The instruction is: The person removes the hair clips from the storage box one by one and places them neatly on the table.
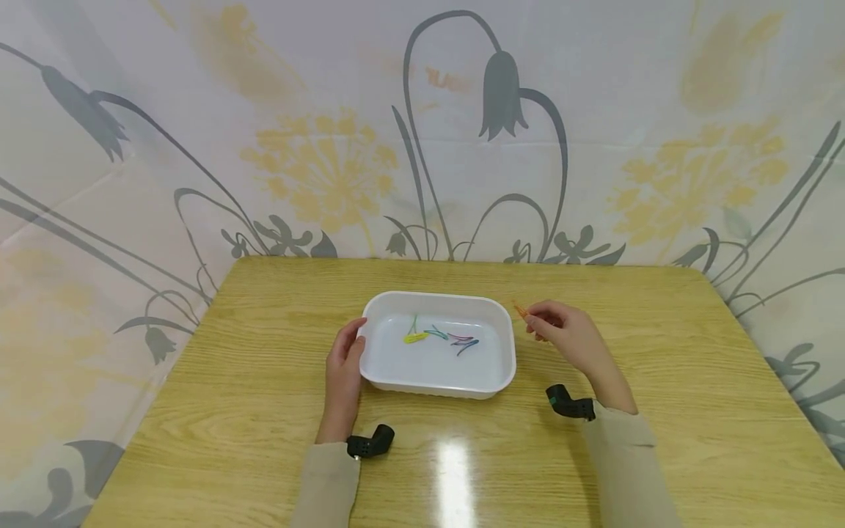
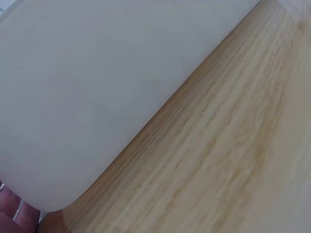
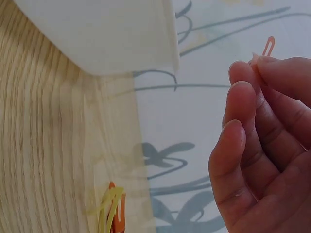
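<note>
A white rectangular plastic tray stands on the table with several thin snap hair clips inside, among them a yellow clip, a teal clip and a blue clip. My left hand holds the tray's left end by the rim; its fingertips show past the tray corner in the left wrist view. Just off the tray's right end, my right hand pinches an orange hair clip between thumb and forefinger. The other fingers curl loosely.
Low in the right wrist view, a yellow hair clip and another orange clip lie together on the wooden table. Behind the table hangs a flower-patterned cloth. Black cameras sit on both wrists.
</note>
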A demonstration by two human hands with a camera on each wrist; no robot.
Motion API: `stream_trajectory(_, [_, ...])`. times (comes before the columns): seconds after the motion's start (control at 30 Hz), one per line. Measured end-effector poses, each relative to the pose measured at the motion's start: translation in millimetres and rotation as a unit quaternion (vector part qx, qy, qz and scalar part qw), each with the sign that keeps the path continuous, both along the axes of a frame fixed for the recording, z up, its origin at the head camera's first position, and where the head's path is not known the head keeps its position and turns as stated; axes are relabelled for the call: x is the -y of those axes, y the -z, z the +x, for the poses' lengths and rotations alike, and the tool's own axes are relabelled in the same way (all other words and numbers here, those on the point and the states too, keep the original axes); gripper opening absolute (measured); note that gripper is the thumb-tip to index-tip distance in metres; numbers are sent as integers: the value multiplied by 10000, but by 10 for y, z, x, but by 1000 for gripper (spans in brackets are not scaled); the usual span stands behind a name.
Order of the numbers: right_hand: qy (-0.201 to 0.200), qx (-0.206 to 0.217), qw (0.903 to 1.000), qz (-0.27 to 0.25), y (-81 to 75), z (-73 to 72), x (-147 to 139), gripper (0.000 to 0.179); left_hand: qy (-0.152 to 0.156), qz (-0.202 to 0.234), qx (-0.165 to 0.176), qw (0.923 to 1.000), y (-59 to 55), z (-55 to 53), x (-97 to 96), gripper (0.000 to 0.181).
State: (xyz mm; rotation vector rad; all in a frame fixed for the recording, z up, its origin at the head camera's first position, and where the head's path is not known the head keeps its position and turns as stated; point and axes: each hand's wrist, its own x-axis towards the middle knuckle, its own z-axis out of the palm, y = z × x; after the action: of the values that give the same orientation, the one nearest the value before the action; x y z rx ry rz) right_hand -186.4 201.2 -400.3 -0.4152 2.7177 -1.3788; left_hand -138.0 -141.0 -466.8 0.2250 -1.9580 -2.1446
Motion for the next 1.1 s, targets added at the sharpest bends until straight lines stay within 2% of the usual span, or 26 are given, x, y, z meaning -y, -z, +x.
stream_trajectory(0.17, [164, -4, 9997, 159, 34, -18, -80, 34, -30, -54, -2, 10000, 15, -8, 4, 26])
stream_trajectory(0.37, [328, -48, 9967, 747, 77, -15, -132, 36, -15, -97, 96, 9999, -3, 1, 14, 26])
stream_trajectory(0.63, [461, -63, 9933, 1061, 175, -37, -183, 32, 51, -60, 151, 9999, -204, 71, -30, 30])
stream_trajectory(0.7, [508, -75, 9915, 1199, 214, -50, -207, 32, 67, -33, 175, 9998, -223, 81, -36, 30])
stream_trajectory(0.93, [629, -143, 9848, 1612, 308, -71, -298, 29, 64, 70, 150, 9998, -64, 23, 0, 27])
stream_trajectory(1.1, [594, -156, 9831, 1722, 327, -71, -371, 26, 33, -3, 153, 9999, -6, 9, 5, 28])
